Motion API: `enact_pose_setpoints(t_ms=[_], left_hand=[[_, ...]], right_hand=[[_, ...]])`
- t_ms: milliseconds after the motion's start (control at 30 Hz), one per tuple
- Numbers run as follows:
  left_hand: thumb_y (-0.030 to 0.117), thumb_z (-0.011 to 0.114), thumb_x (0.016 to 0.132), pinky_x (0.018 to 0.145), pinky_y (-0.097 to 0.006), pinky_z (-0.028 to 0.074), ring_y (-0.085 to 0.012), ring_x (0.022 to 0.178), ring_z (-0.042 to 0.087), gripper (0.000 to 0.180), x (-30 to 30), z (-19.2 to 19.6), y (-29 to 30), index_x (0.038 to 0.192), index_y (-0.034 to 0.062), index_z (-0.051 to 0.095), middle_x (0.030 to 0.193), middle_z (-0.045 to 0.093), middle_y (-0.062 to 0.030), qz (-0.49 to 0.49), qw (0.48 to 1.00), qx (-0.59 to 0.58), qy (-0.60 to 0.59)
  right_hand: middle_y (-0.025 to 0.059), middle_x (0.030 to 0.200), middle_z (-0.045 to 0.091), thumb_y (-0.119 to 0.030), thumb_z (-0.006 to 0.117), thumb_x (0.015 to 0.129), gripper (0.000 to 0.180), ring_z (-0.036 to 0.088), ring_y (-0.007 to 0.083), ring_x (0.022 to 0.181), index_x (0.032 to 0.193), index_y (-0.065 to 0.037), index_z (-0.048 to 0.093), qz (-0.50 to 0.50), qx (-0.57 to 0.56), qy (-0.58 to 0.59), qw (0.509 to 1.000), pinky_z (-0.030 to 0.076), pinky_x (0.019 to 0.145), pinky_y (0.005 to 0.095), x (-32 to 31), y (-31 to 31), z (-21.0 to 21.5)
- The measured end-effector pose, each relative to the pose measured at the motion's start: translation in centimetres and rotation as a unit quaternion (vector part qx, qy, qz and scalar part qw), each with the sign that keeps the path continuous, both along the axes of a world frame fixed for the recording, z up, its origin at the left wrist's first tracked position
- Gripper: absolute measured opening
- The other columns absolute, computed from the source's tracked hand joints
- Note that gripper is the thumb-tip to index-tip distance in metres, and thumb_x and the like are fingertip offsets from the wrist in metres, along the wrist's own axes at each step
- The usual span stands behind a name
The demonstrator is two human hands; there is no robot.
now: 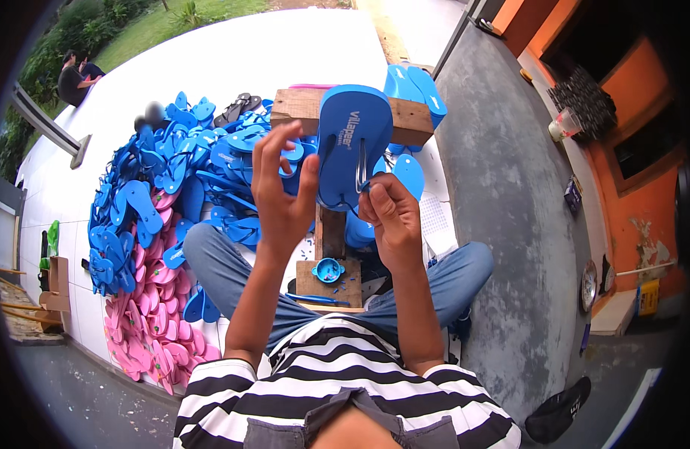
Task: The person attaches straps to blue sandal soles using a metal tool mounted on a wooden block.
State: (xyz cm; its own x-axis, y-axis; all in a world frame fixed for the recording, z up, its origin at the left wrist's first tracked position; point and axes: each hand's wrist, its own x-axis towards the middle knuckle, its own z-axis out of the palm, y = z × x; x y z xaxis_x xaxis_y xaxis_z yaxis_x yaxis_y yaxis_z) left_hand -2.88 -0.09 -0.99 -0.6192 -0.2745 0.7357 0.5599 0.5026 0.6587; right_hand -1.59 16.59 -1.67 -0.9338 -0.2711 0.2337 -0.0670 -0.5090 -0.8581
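Observation:
A blue flip-flop sole (345,150) stands upright in front of me, against a wooden beam (412,123). My right hand (393,221) pinches a dark blue flip-flop strap at the sole's lower right. A thin metal wire loop (362,166) runs along the sole's face down to those fingertips. To the left of the sole is my left hand (281,187), raised and holding nothing, with its fingers apart. Below the hands, a small blue bowl (329,271) with blue bits sits on a wooden board (351,288). A slim blue tool (315,298) lies in front of it.
Heaps of blue flip-flops (139,206) and pink flip-flops (161,307) spread over the white tiles at my left. Blue soles (416,86) are stacked behind the beam. A person (77,78) sits far left. On the right are a grey floor (502,224) and a plastic cup (563,125).

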Motion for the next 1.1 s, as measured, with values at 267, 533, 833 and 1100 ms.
enact_pose_setpoints(t_ms=[267,533,833,1100], left_hand=[[0.012,0.076,0.082,0.08,-0.037,0.052,-0.0266,0.102,0.062,0.039,-3.1,5.8,-0.1,0.116,0.0027,0.059,0.123,0.059,-0.0149,-0.111,0.987,-0.082,-0.082],[0.011,0.078,0.08,0.073,-0.035,0.054,-0.0296,0.088,0.069,0.036,-2.8,5.2,0.5,0.108,0.0043,0.057,0.092,0.07,-0.0133,-0.046,0.982,-0.182,0.008],[0.014,0.075,0.086,0.065,-0.029,0.052,-0.0153,0.081,0.069,0.034,-2.3,3.5,0.9,0.109,0.0025,0.053,0.084,0.071,-0.0143,-0.133,0.989,0.021,-0.064],[0.015,0.077,0.084,0.071,-0.032,0.054,-0.0234,0.084,0.072,0.044,-1.7,3.0,1.8,0.118,0.0028,0.052,0.09,0.071,-0.0186,-0.125,0.987,0.059,-0.076]], right_hand=[[0.0003,0.081,0.062,-0.026,0.064,0.097,0.024,0.045,0.005,0.068,0.091,-0.003,0.065,0.025,0.026,0.022,0.999,0.035,0.06,0.0202,-1.0,0.3,-1.3],[0.001,0.078,0.062,-0.016,0.066,0.094,0.014,0.04,0.0049,0.058,0.09,-0.003,0.066,0.135,-0.061,-0.018,0.989,0.031,0.053,0.0221,-3.3,0.9,-3.3],[0.0009,0.075,0.064,-0.02,0.066,0.094,0.016,0.037,0.0016,0.054,0.088,-0.005,0.068,0.107,0.013,-0.037,0.993,0.027,0.049,0.02,-4.1,1.8,-1.4],[-0.0014,0.076,0.064,-0.021,0.068,0.093,0.014,0.039,0.0,0.055,0.087,-0.008,0.07,0.075,0.064,-0.011,0.995,0.027,0.049,0.0197,-2.6,1.9,-1.0]])
